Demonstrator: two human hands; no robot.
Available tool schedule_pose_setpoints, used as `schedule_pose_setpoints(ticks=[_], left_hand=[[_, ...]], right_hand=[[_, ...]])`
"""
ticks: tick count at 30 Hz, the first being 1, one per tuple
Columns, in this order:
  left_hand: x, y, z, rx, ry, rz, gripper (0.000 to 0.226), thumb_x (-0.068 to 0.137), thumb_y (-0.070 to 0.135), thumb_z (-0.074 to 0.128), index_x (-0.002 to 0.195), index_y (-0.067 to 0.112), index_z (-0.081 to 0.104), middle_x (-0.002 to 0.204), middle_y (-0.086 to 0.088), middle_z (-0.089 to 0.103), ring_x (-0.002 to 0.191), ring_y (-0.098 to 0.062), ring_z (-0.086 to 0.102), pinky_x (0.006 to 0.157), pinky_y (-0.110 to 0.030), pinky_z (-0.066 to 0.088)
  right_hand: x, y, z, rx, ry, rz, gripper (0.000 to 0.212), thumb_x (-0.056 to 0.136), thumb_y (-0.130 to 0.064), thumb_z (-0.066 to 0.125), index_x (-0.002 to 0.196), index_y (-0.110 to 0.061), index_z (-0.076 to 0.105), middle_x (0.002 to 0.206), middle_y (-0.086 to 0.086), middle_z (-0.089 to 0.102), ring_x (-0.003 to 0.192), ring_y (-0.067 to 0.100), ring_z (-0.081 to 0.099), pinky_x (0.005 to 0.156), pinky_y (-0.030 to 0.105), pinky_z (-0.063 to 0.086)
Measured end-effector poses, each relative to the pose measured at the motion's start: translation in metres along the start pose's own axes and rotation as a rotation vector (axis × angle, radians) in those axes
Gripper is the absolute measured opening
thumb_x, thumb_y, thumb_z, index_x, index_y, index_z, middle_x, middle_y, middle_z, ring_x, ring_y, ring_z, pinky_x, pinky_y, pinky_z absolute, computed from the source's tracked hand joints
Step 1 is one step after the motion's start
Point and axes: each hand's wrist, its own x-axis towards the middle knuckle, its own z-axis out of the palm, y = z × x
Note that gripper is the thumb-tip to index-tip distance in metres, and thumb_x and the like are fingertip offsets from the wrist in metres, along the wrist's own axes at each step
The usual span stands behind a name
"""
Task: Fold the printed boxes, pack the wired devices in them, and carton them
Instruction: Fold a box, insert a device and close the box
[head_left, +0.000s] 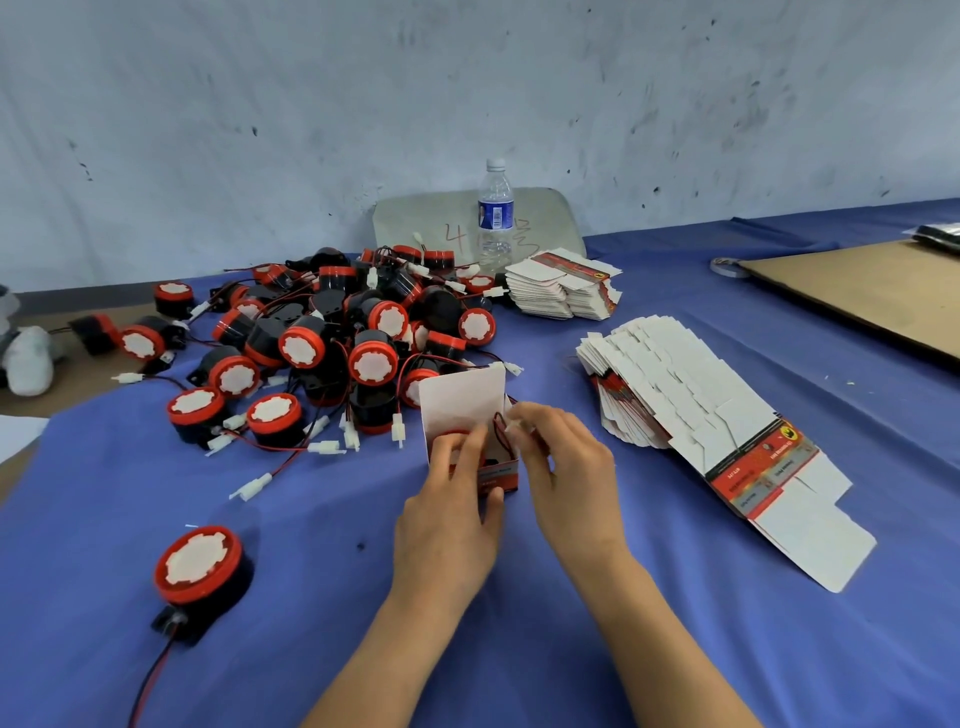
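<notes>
Scanning from the left: lone device (200, 564) on the blue-cloth worktop (322, 597), near side. It has a round black plastic body, a glossy red cap, a white toothed disc in the face, and a red/black twin wire off the base. Further back, pile of devices (337, 332), same build, wires tangled, white plastic plugs on the ends (one plug (252, 487) strays out on the cloth towards the near side).

Centre, just in front of the pile: printed box (470, 415), upright, thin card, white inside, red/black print outside, top flap up, red cap just visible inside. Left hand (447, 525) grips the box, thumb on the near face, fingers curled over the open mouth. Right hand (566, 467) pinches the white connector (514, 427) of a red/black wire at the box mouth.

Behind: water bottle (496, 213), clear plastic, blue label, in front of a grey board (431, 223) at the wall. Right of it, stack of flat boxes (563, 286). Nearer, fan of flat boxes (691, 405), white side up, printed band at the near end.

Far right: brown cardboard sheet (857, 296), tape roll (727, 266) at its corner.
</notes>
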Motion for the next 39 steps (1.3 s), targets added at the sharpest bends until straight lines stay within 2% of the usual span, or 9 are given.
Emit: schedule_pose_setpoints(ticks=[4,7,10,12,15,19,27,32,39], left_hand=[[0.000,-0.001,0.001,0.009,0.000,0.006,0.056,0.096,0.033,0.052,0.146,0.039,0.028,0.141,0.020,0.028,0.093,-0.022,0.062,0.072,-0.039,0.052],[-0.002,-0.002,0.002,0.046,-0.007,-0.016,0.051,0.096,0.034,0.051,0.144,0.037,0.034,0.141,0.019,0.026,0.091,-0.025,0.062,0.070,-0.039,0.051],[-0.002,-0.001,0.002,0.054,-0.023,-0.026,0.054,0.096,0.036,0.050,0.146,0.042,0.030,0.143,0.021,0.023,0.094,-0.024,0.062,0.070,-0.038,0.052],[-0.001,-0.002,0.003,0.042,-0.039,-0.022,0.055,0.096,0.036,0.050,0.146,0.045,0.028,0.146,0.025,0.018,0.099,-0.022,0.061,0.073,-0.038,0.053],[-0.001,-0.003,0.004,0.032,-0.081,-0.010,0.061,0.096,0.033,0.050,0.147,0.047,0.020,0.150,0.034,0.005,0.108,-0.020,0.059,0.075,-0.035,0.050],[0.000,-0.004,0.006,0.068,-0.124,-0.023,0.069,0.096,0.039,0.047,0.150,0.046,0.005,0.154,0.034,-0.004,0.117,-0.020,0.055,0.076,-0.032,0.044],[-0.003,-0.002,0.006,0.144,-0.160,-0.024,0.077,0.097,0.042,0.044,0.152,0.039,-0.009,0.157,0.027,-0.013,0.121,-0.023,0.053,0.085,-0.033,0.046],[-0.002,-0.001,0.006,0.157,-0.144,-0.028,0.069,0.098,0.043,0.043,0.153,0.037,0.002,0.158,0.026,-0.009,0.124,-0.022,0.051,0.086,-0.034,0.045],[0.001,0.001,0.003,0.044,-0.090,0.029,0.052,0.095,0.035,0.052,0.142,0.034,0.030,0.152,0.026,0.019,0.114,-0.019,0.056,0.083,-0.034,0.049]], right_hand=[[-0.005,-0.001,0.006,-0.111,-0.213,0.004,0.019,0.094,-0.005,0.057,0.106,-0.012,0.070,0.096,0.005,0.071,0.083,0.022,0.065,0.072,0.032,0.052],[-0.007,0.000,0.009,-0.147,-0.234,0.025,0.025,0.096,-0.008,0.054,0.115,-0.016,0.067,0.097,0.004,0.069,0.081,0.022,0.064,0.070,0.035,0.052],[-0.007,0.000,0.011,-0.075,-0.241,0.131,0.041,0.097,-0.012,0.049,0.129,-0.038,0.049,0.088,-0.008,0.065,0.076,0.011,0.061,0.068,0.027,0.050],[-0.007,0.002,0.013,-0.020,-0.232,0.247,0.038,0.097,-0.017,0.048,0.112,-0.048,0.034,0.077,-0.016,0.060,0.070,0.003,0.058,0.061,0.018,0.045],[-0.008,0.004,0.013,-0.009,-0.159,0.259,0.039,0.097,-0.017,0.051,0.090,-0.045,0.026,0.078,-0.024,0.055,0.072,-0.001,0.056,0.057,0.013,0.041],[-0.008,0.003,0.012,-0.015,-0.078,0.200,0.027,0.096,-0.010,0.054,0.084,-0.025,0.034,0.080,-0.009,0.059,0.073,0.016,0.056,0.060,0.024,0.042],[-0.007,0.002,0.011,-0.006,-0.068,0.211,0.019,0.095,-0.005,0.052,0.082,-0.013,0.041,0.083,0.003,0.061,0.076,0.025,0.055,0.063,0.037,0.044],[-0.006,0.001,0.009,-0.032,0.029,0.167,0.023,0.096,-0.003,0.052,0.084,-0.018,0.039,0.087,0.008,0.063,0.074,0.029,0.054,0.061,0.042,0.046],[-0.004,0.000,0.014,-0.181,0.009,0.047,0.015,0.082,0.007,0.055,0.081,-0.007,0.051,0.071,0.008,0.054,0.062,0.022,0.040,0.052,0.031,0.033]])
